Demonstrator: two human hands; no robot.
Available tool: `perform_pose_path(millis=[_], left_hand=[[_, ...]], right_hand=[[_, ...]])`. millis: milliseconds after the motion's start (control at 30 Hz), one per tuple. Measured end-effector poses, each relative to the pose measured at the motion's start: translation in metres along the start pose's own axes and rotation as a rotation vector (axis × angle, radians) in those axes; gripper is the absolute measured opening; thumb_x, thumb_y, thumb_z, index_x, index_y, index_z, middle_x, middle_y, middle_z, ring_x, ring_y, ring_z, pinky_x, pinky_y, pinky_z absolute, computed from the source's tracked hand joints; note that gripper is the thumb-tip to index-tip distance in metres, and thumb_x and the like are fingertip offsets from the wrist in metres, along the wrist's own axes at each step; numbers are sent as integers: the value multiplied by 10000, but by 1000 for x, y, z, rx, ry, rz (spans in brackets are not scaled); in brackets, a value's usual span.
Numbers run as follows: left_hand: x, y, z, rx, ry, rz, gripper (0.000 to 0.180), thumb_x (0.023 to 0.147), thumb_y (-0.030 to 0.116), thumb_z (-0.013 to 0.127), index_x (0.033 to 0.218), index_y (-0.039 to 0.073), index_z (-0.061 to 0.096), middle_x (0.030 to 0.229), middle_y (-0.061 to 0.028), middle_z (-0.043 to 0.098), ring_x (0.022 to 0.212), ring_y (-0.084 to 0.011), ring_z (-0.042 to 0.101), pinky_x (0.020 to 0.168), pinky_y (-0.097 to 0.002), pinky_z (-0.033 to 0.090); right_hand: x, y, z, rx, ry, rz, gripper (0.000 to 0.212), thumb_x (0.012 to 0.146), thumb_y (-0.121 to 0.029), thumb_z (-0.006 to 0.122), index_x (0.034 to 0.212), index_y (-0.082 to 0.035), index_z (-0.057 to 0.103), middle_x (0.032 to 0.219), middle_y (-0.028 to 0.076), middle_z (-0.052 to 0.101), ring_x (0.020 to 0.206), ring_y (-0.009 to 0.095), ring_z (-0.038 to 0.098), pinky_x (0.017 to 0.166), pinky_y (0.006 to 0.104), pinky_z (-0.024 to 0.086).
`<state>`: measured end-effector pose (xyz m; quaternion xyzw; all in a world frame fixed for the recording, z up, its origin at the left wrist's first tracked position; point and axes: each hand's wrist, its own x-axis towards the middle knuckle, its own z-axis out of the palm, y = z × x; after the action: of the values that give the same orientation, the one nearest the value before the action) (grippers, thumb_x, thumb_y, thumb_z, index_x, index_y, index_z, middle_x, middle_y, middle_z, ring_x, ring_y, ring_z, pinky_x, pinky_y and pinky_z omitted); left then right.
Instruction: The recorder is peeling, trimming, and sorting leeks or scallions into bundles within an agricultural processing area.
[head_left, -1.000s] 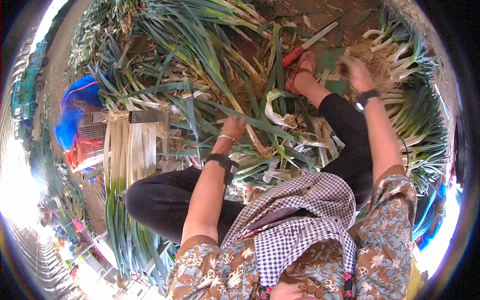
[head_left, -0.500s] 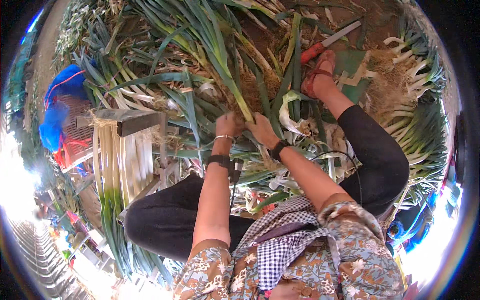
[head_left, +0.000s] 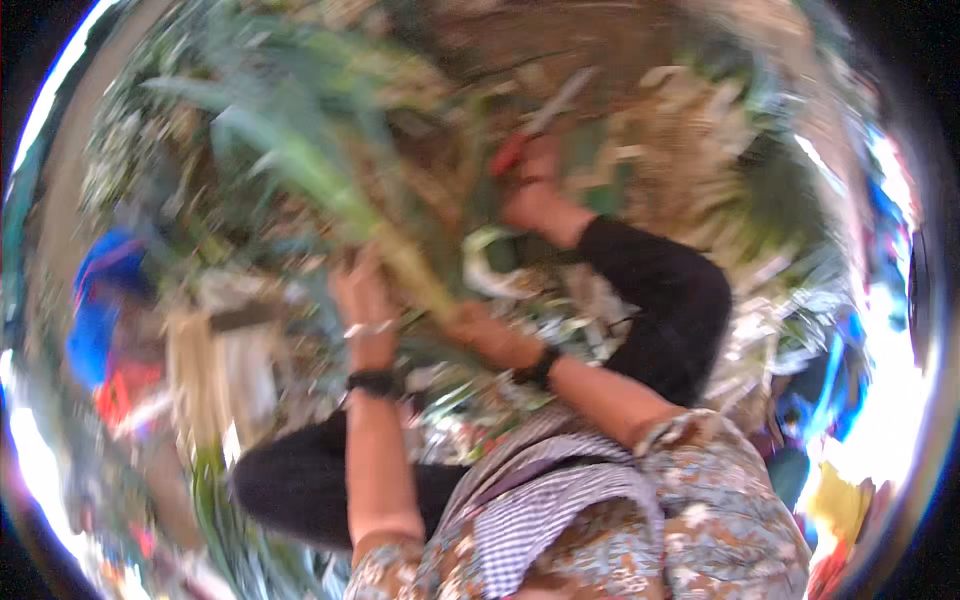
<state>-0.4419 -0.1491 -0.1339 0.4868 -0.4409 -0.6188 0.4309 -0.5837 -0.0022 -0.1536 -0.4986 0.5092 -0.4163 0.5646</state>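
Leek [head_left: 405, 255] sits to the near left of the knife [head_left: 510, 155], lower end toward the lap, leaves slanting off to the knife's far left. Nearest up: checked scarf [head_left: 530, 520], well this side of the knife. Pale stalks [head_left: 190, 370], well left of the knife and nearer; blue bag [head_left: 95, 325] farther left still. Right hand [head_left: 492, 337], nearer than the knife and slightly left, fingers curled round the leek's lower end, holding it. Left hand [head_left: 363, 292], left of the knife: beside the leek or touching it, can't tell if it grips, blur. Change: half a second ago both hands were close together at the lower end; now they're apart and the leaves lean more to the left. Judgement: leek is being shifted as one piece, right hand doing the main holding. Foot [head_left: 548, 212] just this side of the knife. Leek pile [head_left: 140, 160] far left of the knife, smeared. Knife itself: neither hand on it. Beyond it, brown soil [head_left: 530, 35].
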Motion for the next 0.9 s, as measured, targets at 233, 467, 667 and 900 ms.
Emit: perform_pose_path(millis=[233,467,667,900], left_hand=[[-24,82,21,40,160,-48,567,794,167,712,1294,35,481,1266,-101,550,1110,-224,517,897,-362,433],[-54,108,36,-266,144,259,283,864,129,657,1128,62,583,1105,-65,604,966,-138,586,808,-274,484],[-62,123,42,-141,234,373,173,862,84,650,1017,44,585,1005,-42,624,887,-125,591,775,-257,476],[-100,152,82,-24,102,540,298,849,90,659,1111,0,549,1053,-69,599,989,-179,547,819,-298,463]], right_hand=[[-9,-76,-8,444,-177,72,284,846,-293,658,905,-26,584,750,-59,507,686,47,448,596,250,379],[-35,-120,5,-9,197,-91,205,894,-226,585,962,-39,537,707,-9,520,613,60,491,508,254,384],[-40,-131,0,72,52,-363,219,889,-196,572,902,12,504,660,63,531,534,177,501,493,308,392],[-46,-129,6,-342,385,-282,308,814,-125,591,997,40,407,707,257,535,712,441,555,590,475,429]])
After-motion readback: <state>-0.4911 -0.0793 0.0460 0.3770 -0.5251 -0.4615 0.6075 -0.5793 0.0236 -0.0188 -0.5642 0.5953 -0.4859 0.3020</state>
